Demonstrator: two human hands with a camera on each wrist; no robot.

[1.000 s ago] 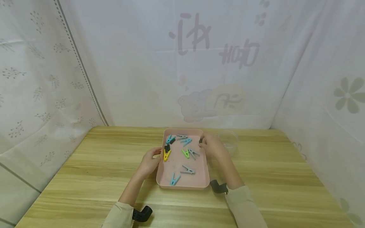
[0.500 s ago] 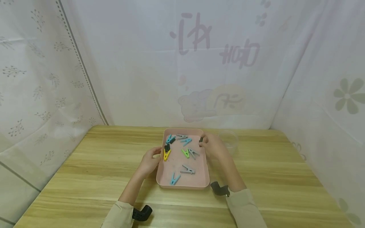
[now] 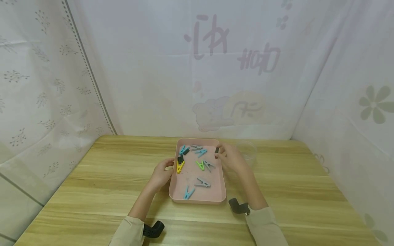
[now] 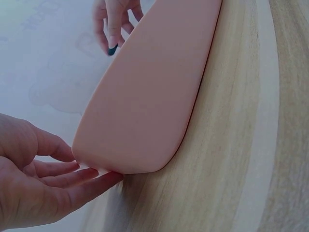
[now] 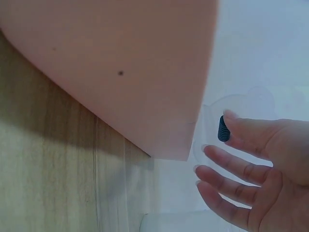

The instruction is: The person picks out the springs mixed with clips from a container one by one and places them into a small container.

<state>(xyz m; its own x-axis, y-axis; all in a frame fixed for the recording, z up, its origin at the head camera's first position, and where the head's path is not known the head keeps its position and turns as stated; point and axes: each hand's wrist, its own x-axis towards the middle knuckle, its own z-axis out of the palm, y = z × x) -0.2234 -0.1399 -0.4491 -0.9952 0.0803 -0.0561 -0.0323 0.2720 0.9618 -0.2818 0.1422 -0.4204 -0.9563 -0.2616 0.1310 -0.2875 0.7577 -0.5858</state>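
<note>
Apparently the step in hand is handling a black piece (image 5: 223, 129): the right hand (image 3: 231, 158) pinches it by the right rim of the pink tray (image 3: 198, 201), whose left side the left hand (image 3: 162, 173) grips; the next move likely needs a steady pinch.

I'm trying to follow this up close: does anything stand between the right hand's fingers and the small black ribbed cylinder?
Nothing visible does: the right hand pinches the small black ribbed cylinder directly, by the right rim of the pink rectangular plastic tray.
</note>
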